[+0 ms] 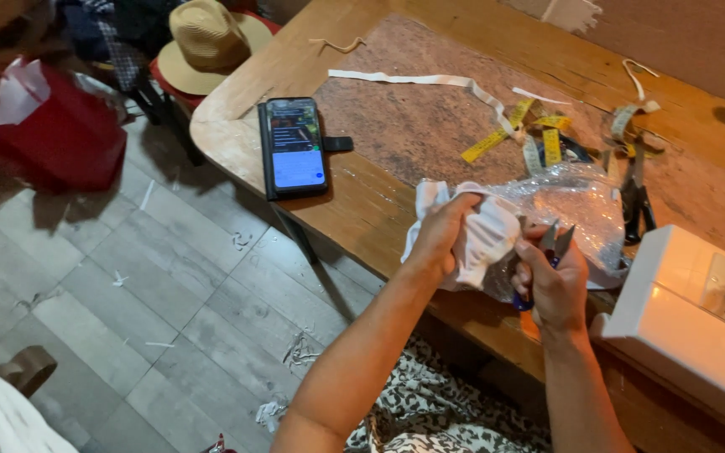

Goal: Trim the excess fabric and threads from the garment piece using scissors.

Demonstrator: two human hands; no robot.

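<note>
My left hand (442, 235) grips a bunched white cloth (484, 235) over the wooden table's front edge. Just right of it, my right hand (554, 285) holds small thread snips (554, 241) with a blue handle, their grey blades pointing up beside the cloth. Behind both hands lies a crumpled clear plastic bag (576, 201). Part of the cloth is hidden inside my left fist.
A phone (295, 144) in a black case lies lit on the table (362, 210). A white strip (430, 80), a yellow tape measure (518, 126) and dark scissors (635, 201) lie behind. A white sewing machine (690, 319) is at right. Straw hat (207, 38) and red bag (60, 134) sit left.
</note>
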